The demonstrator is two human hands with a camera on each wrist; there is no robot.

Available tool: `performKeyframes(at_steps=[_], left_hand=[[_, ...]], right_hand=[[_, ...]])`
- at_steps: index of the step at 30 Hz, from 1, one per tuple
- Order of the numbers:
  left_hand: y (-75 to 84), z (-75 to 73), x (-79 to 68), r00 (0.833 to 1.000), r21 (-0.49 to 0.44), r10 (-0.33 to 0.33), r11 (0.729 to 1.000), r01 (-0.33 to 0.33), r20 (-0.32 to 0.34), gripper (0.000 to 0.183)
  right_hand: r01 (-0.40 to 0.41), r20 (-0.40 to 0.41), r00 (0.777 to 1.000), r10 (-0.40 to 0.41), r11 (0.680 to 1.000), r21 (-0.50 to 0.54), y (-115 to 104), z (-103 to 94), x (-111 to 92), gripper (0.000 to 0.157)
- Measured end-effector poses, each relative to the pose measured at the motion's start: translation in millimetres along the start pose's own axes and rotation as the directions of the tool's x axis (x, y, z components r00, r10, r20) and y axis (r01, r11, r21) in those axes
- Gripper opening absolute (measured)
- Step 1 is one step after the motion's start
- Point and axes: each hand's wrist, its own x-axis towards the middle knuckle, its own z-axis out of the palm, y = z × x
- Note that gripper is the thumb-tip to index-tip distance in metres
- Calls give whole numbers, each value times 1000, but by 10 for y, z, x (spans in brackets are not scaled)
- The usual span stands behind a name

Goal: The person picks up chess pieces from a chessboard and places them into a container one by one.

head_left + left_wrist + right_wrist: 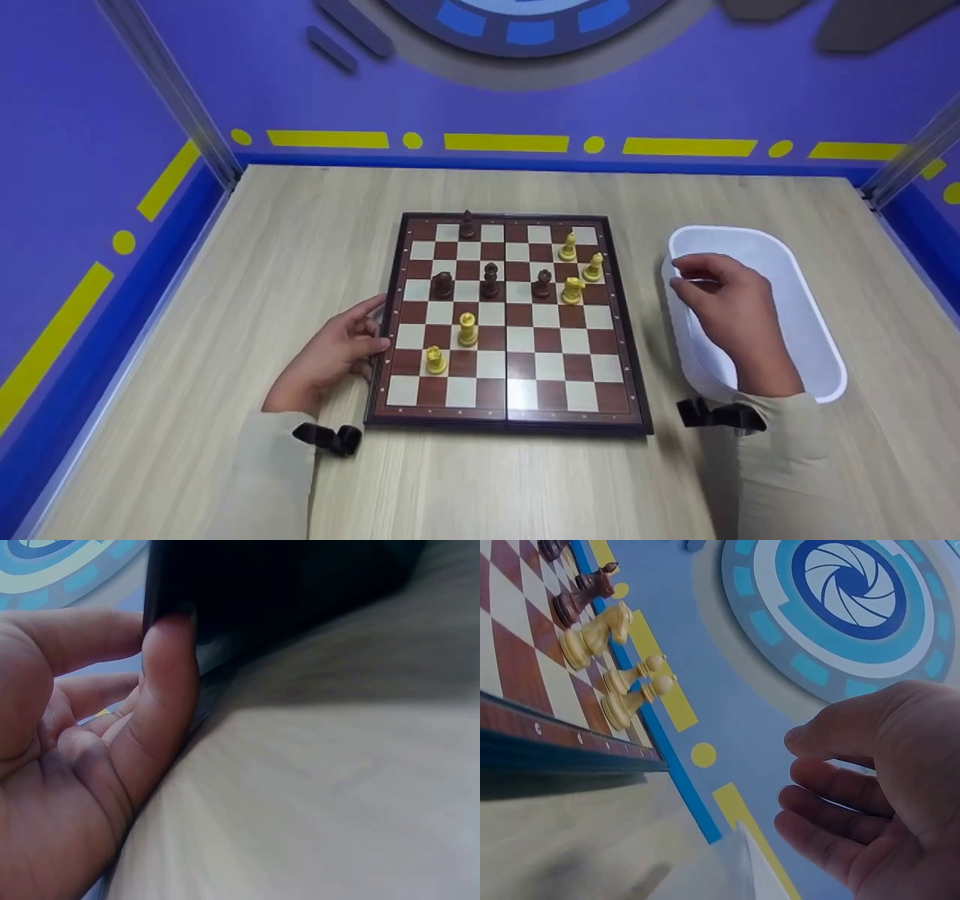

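**Nine chess pieces on the board, right hand unladen above the tub**

Toward the desk's [330, 206] left edge, the left hand [330, 356] rests its thumb and forefinger against the side of the chessboard [523, 339]; it looks like a light steadying touch, with no piece held. The chessboard lies flat near the middle of the desk, between the two hands.

Across the board, left to right, come a yellow castle [436, 361] by the near left corner, a dark knight [442, 285], a dark pointed piece [468, 226] at the far edge, a yellow king [467, 331], a dark king [490, 282] and a dark crowned piece [542, 284]. Then two yellow round-topped pieces [593, 268] and a yellow knight [572, 291] stand toward the right edge. All are upright.

The work seems partway along: five yellow and four dark pieces are on the board, well short of a full set. By that count, most of a set remains off the board, and where it lies does not show.

Nearer the desk's right edge, the right hand [731, 315] hangs over the white tub [819, 319], fingers loosely bent, thumb and fingertips apart, gripping nothing visible. It hides part of the tub's inside.
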Motion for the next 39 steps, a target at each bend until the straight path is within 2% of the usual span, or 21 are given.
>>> performKeyframes(at_steps=[13, 21, 29, 39], left_hand=[[-5, 3, 8, 1000, -12, -11, 1000, 11, -22, 74], [-11, 9, 15, 1000, -25, -14, 1000, 14, -21, 72], [-24, 0, 15, 1000, -35, -18, 999, 18, -8, 75], [-33, -5, 20, 999, -32, -22, 999, 21, -31, 74]], right_hand=[[83, 12, 996, -84, 996, 25, -180, 160, 22, 24], [69, 47, 996, -70, 997, 24, -315, 294, 68, 24], [56, 80, 995, -61, 996, 65, -370, 442, 88, 24], [148, 86, 984, -153, 987, 61, -383, 641, 103, 21]])
